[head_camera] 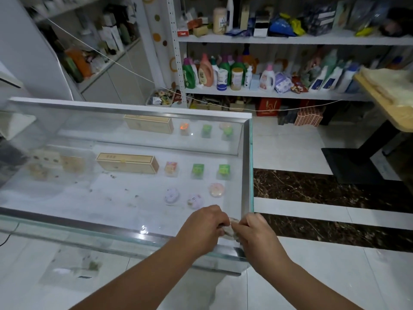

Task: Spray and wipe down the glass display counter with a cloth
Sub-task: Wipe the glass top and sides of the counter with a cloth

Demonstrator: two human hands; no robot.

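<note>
Hands meet over the near right corner of the glass counter [125, 198], both closed on one small pale wad that looks like the cloth [229, 230]. The left hand [202, 227] curls its fingers tight around one side of it, and the right hand [254, 236] pinches the other side, knuckles up. Only a sliver of the cloth shows between them, so its size and whether it is damp cannot be told. Held between two hands like this, it is probably being bunched or folded into a pad before wiping, though that is a guess.

The hands sit just above the metal edge strip [111, 227] at the front of the counter, close to the corner where the top meets the right side pane. That corner is a sensible starting place, since a wipe can run from there leftward along the whole top.

No spray bottle is visible near the hands or on the counter. The glass looks hazy toward its left end, with dark specks scattered across the middle, so most of the cleaning appears to lie ahead. Under the glass lie a long tan box [127, 163], small green packets [197, 171] and round pastel compacts [216, 190]; they are inside the case, out of reach of the wiping.
</note>
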